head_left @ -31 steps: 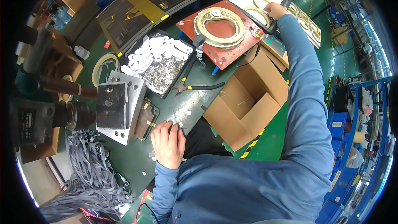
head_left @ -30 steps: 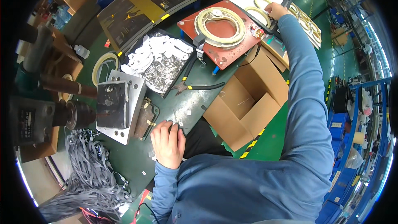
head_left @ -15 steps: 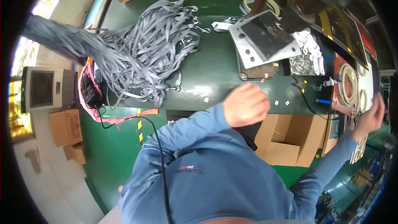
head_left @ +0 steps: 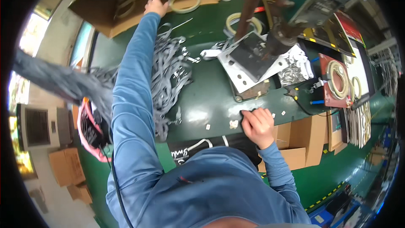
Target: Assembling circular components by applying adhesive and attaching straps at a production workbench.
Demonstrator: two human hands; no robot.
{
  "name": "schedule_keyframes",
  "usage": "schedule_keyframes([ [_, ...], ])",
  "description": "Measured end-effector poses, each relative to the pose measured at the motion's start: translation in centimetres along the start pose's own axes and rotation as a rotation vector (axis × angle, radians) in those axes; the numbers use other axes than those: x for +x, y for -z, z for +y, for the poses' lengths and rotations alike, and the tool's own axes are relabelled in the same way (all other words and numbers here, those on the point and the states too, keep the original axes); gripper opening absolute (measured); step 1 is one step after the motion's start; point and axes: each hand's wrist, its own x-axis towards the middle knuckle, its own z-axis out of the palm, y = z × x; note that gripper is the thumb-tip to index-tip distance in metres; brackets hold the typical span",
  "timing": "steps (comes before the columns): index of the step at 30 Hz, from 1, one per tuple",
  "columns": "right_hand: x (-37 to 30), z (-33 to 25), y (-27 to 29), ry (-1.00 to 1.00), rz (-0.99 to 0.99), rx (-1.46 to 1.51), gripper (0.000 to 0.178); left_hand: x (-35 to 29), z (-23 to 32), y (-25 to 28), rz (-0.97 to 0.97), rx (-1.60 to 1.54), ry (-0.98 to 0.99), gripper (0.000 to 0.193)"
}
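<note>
My left hand, arm stretched far forward, is at the front edge of a large cardboard box. Beside its fingers lies a cream-coloured ring-shaped roll, partly over the box edge. The tips of these fingers are hidden. At the near edge of the green table, my right hand is curled with thumb and forefinger together; a small dark spot shows at the fingertips. A little cluster of small pale pieces lies just left of it. A heap of grey lanyards with metal hooks sits beside my left arm.
A hand press stands over a white plate with holes. Right of it are a tray of metal parts and a red board with cream rings. An open carton stands below the table edge. A black cable hangs at left.
My left hand has gone from the near table edge far forward to the cardboard box. My right hand has come from the far right to the near table edge. The view has shifted.
</note>
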Motion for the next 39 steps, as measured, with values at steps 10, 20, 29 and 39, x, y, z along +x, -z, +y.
schedule_keyframes([
  [10,-0.2,0.1,-0.4,-0.048,0.035,-0.086,0.014,2.4,3.8,-4.2,0.063,0.011,-0.033,0.035],
  [20,2.2,-2.8,2.3,-0.049,0.158,0.325,0.010,-20.1,4.2,14.3,0.759,-0.587,-0.427,0.021],
  [29,7.4,-7.7,8.6,-0.112,0.107,0.728,0.052,-40.7,11.6,10.1,0.697,-1.133,-0.366,0.012],
  [39,9.5,-5.9,15.6,-0.180,-0.332,0.662,0.033,-44.8,13.4,4.1,0.105,-1.187,-0.643,0.081],
])
